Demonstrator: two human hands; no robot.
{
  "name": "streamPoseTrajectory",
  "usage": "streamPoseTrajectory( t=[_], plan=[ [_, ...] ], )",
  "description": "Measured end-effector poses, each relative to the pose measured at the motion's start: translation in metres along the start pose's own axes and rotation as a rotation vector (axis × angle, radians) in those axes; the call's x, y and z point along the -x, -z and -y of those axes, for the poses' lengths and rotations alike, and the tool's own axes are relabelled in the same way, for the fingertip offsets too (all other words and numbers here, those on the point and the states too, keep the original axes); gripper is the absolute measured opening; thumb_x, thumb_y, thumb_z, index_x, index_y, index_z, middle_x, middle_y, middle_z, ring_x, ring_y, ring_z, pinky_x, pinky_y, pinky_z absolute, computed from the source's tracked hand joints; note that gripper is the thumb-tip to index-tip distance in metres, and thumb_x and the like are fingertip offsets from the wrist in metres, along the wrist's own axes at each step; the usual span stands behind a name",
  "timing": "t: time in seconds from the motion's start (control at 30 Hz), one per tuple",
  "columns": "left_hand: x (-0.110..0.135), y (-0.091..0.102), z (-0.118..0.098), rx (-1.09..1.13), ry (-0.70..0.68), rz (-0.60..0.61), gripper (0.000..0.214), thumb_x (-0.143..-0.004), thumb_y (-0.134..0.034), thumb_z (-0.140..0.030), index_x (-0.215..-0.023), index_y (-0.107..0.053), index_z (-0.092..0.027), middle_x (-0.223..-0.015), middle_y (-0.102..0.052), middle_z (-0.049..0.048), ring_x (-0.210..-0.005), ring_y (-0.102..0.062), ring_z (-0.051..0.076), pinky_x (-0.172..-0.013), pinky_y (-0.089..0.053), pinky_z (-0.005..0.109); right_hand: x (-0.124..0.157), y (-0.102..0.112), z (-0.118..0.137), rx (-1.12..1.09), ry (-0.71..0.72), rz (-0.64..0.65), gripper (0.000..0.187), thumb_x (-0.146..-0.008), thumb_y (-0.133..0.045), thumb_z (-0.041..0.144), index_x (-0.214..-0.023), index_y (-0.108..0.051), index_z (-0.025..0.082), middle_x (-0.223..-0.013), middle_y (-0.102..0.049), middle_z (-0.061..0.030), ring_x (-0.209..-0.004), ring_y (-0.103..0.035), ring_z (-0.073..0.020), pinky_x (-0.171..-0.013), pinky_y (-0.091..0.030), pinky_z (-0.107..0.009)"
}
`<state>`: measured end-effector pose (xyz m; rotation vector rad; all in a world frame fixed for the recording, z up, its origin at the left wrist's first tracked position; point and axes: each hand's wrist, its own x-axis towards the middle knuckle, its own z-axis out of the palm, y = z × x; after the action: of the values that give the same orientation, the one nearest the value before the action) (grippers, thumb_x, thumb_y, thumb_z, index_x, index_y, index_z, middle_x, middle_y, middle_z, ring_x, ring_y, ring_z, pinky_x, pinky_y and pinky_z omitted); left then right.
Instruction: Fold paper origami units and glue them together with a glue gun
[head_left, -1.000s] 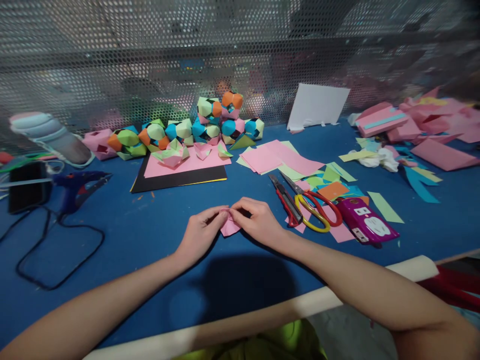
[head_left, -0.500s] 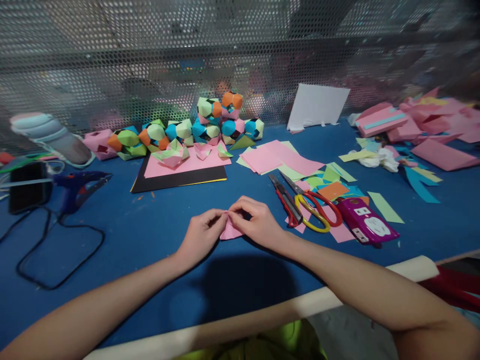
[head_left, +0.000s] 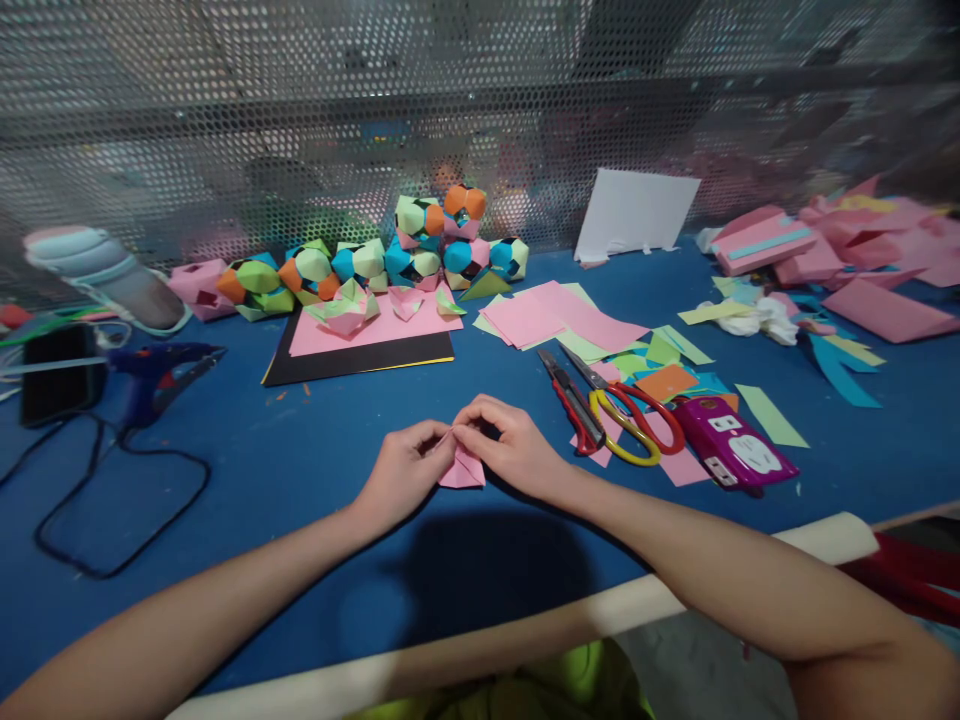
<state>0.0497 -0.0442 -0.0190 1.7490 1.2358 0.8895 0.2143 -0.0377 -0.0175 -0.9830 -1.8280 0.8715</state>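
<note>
A small folded piece of pink paper (head_left: pixel 463 472) is held just above or on the blue table, close to the front edge. My left hand (head_left: pixel 401 468) pinches its upper left side between thumb and fingers. From the right, my right hand (head_left: pixel 510 447) grips the paper's top corner, the fingertips meeting those of the left. A crease runs down the paper's face, and its top is partly covered by my fingers. Beyond the hands, pink and green folded pieces (head_left: pixel 346 308) rest on a pink sheet over black card (head_left: pixel 360 362).
Right of my hands lie a red cutter (head_left: pixel 571 400), scissors (head_left: pixel 630 415), paper scraps and a purple socket box (head_left: pixel 739 445). A glue gun (head_left: pixel 154 375) with a looping cord, a phone (head_left: pixel 60 372) and a bottle (head_left: pixel 105 275) are at left. Several paper balls (head_left: pixel 360 262) line the mesh.
The pink paper has turned a little in my fingers and now shows a crease and more of its lower face. Both hands have shifted only slightly.
</note>
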Motion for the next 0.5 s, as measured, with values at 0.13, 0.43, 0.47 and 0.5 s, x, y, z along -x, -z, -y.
streamPoseTrajectory(
  t=[0.13, 0.43, 0.47, 0.5],
  plan=[
    [0.0004, 0.0, -0.0004, 0.012, 0.005, 0.032, 0.025, -0.083, -0.053, -0.033, -0.076, -0.068, -0.015, -0.066, -0.063, -0.0009, -0.06, -0.051, 0.011, -0.058, -0.041, 0.02, 0.0004, 0.0004, -0.0008, 0.068, 0.081, 0.005, 0.014, -0.088, -0.051, 0.016, -0.075, -0.055, 0.017, -0.075, -0.054, 0.0004, -0.071, -0.052, -0.011, -0.067, -0.04, -0.025],
    [-0.0013, 0.0016, -0.0053, 0.125, 0.118, -0.097, 0.026, -0.079, -0.059, -0.039, -0.07, -0.064, -0.015, -0.06, -0.056, -0.0032, -0.057, -0.044, 0.009, -0.055, -0.035, 0.021, -0.0018, 0.0072, 0.0057, 0.047, -0.014, -0.005, 0.018, -0.091, -0.046, 0.031, -0.086, -0.056, 0.018, -0.081, -0.054, -0.0008, -0.074, -0.052, -0.0123, -0.07, -0.04, -0.025],
    [-0.0022, 0.0021, -0.0044, 0.145, 0.132, -0.127, 0.025, -0.078, -0.059, -0.038, -0.071, -0.065, -0.015, -0.061, -0.056, -0.0031, -0.057, -0.044, 0.009, -0.055, -0.035, 0.021, -0.0022, 0.0068, 0.0053, 0.075, -0.045, 0.007, 0.017, -0.089, -0.049, 0.033, -0.086, -0.056, 0.018, -0.081, -0.054, -0.0006, -0.072, -0.051, -0.0123, -0.068, -0.04, -0.026],
    [-0.0032, 0.0026, -0.0034, 0.163, 0.146, -0.152, 0.024, -0.077, -0.06, -0.038, -0.072, -0.065, -0.015, -0.063, -0.057, -0.003, -0.058, -0.045, 0.01, -0.056, -0.036, 0.021, -0.0024, 0.0058, 0.0044, 0.111, -0.075, 0.019, 0.016, -0.087, -0.053, 0.033, -0.085, -0.056, 0.017, -0.079, -0.054, -0.0002, -0.07, -0.05, -0.0122, -0.066, -0.039, -0.026]
  ],
)
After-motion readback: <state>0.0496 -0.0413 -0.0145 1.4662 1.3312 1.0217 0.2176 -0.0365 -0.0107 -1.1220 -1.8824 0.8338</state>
